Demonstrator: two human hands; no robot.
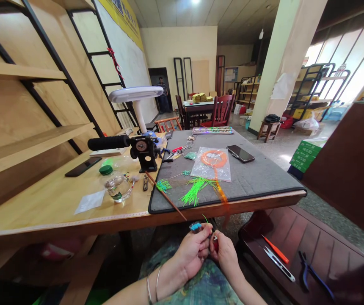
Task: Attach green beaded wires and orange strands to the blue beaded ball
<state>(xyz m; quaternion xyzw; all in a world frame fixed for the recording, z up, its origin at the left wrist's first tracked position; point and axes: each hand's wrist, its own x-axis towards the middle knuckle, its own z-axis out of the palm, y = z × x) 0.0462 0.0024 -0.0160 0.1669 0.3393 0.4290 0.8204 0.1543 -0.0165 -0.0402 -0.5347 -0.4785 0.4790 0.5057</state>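
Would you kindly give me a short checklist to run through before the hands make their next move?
1. Blue bristly bundle held: ok, it sits at the fingertips of the left hand.
2. Red item identified: cannot tell, the right hand covers most of it.
3. Green strands on the gray mat: ok, in a loose fan.
4. Orange strands fully on the table: not ok, they trail over the front edge.
5. Silver snips and blue-handled pliers set down nearby: ok, both lie on the dark bench at the right.
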